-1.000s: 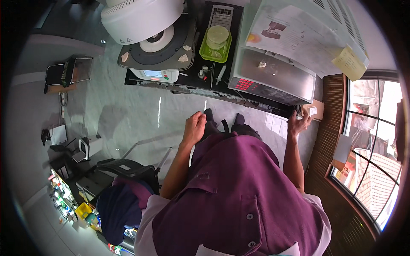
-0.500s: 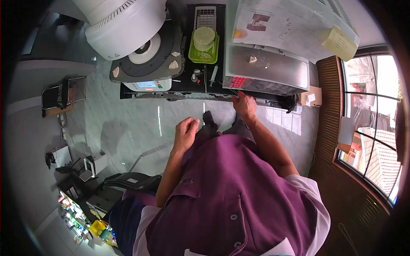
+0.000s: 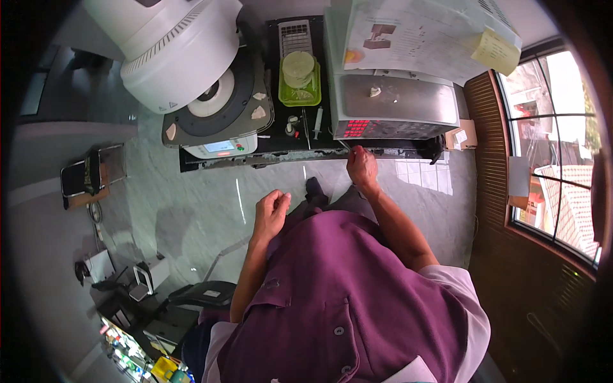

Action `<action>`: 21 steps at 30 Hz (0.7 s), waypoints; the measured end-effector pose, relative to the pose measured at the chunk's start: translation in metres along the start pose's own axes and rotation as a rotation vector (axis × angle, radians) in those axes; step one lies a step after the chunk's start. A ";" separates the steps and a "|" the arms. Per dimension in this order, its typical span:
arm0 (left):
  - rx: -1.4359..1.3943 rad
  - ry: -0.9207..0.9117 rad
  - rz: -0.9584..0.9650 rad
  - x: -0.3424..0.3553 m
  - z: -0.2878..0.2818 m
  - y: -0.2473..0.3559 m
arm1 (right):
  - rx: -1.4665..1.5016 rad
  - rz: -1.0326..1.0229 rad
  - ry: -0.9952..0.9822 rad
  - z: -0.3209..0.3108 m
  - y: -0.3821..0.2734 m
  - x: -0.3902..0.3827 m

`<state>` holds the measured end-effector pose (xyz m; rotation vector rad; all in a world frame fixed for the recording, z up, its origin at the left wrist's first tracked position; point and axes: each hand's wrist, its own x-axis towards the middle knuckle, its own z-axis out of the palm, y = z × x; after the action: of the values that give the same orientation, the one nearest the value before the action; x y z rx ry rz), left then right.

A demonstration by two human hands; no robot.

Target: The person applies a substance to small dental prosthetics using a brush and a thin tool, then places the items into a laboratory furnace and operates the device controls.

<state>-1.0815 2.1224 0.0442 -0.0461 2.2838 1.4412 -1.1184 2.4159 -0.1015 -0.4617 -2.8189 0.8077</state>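
Note:
My right hand is closed around a thin metal tool whose tip points to the bench edge, below the steel-topped box. Over the floor, my left hand hangs with curled fingers and nothing visible in it. Nearest the right hand on the black bench lie a syringe, another slim metal tool and a small bottle. Behind them, a green tray carries a round pale block.
At left stands a white domed furnace with a round dark platform and pale chunks on it. A steel-topped box with a red-lit keypad is at right, papers above it. A window is far right; a black chair is lower left.
My right hand has drawn back slightly from the bench edge with the thin metal tool in it. The left hand has shifted slightly left and down. The view has shifted a little.

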 end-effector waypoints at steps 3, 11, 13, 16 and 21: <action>-0.002 -0.028 0.007 0.004 0.003 -0.005 | -0.007 0.044 -0.051 -0.016 0.000 -0.014; -0.189 -0.094 0.053 0.036 0.054 -0.028 | 0.274 0.159 -0.439 -0.121 -0.030 -0.060; -0.379 -0.204 -0.048 0.046 0.063 0.002 | 0.720 0.395 -0.718 -0.153 -0.046 -0.061; -0.648 -0.505 -0.130 0.050 0.065 0.047 | 1.261 0.686 -0.970 -0.176 -0.057 -0.059; -0.912 -0.554 -0.073 0.056 0.075 0.068 | 1.602 0.770 -0.925 -0.177 -0.057 -0.064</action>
<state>-1.1241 2.2299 0.0536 -0.0015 1.0680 2.0167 -1.0285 2.4343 0.0726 -0.8931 -1.2263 3.4418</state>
